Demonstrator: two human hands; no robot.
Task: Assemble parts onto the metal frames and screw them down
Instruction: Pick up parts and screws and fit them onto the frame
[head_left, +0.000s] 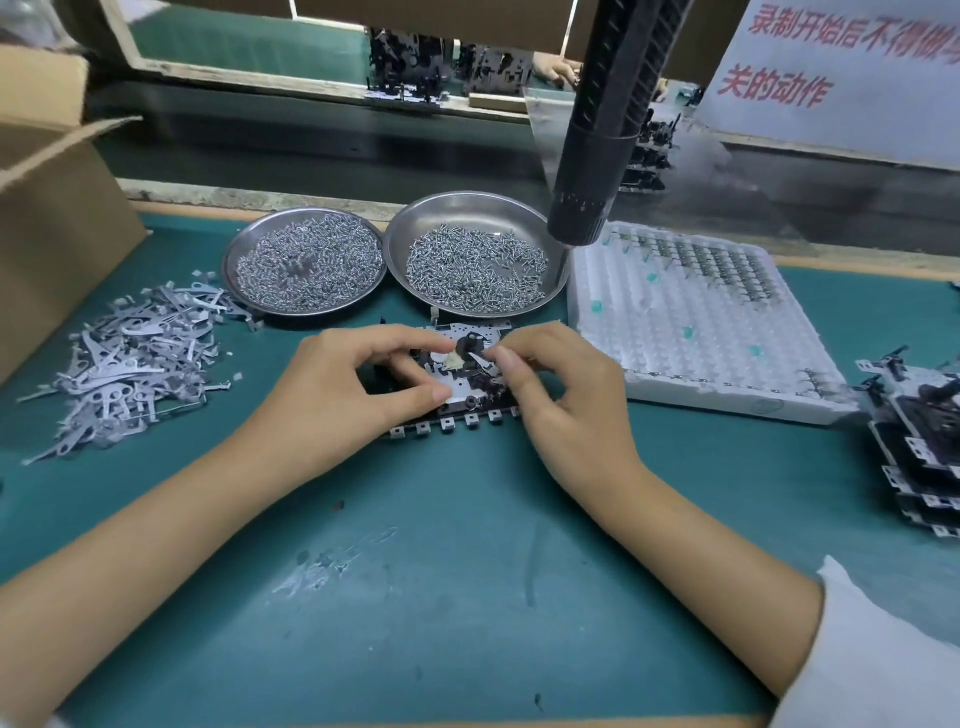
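A metal frame (470, 332) with black parts and a row of small tabs along its near edge lies flat on the green mat in the middle. My left hand (358, 384) grips its left side, thumb on the plate and fingers curled over the top. My right hand (561, 384) pinches a small thin metal piece (480, 361) against the frame's middle, beside a black post and a dab of pale grease. Both hands cover much of the frame.
Two steel dishes of screws (306, 262) (475, 265) stand behind the frame. A heap of flat metal levers (135, 358) lies left, by a cardboard box (57, 218). A white foam tray (696, 317) with springs sits right, a stack of frames (914, 441) far right. A black electric screwdriver (597, 135) hangs overhead.
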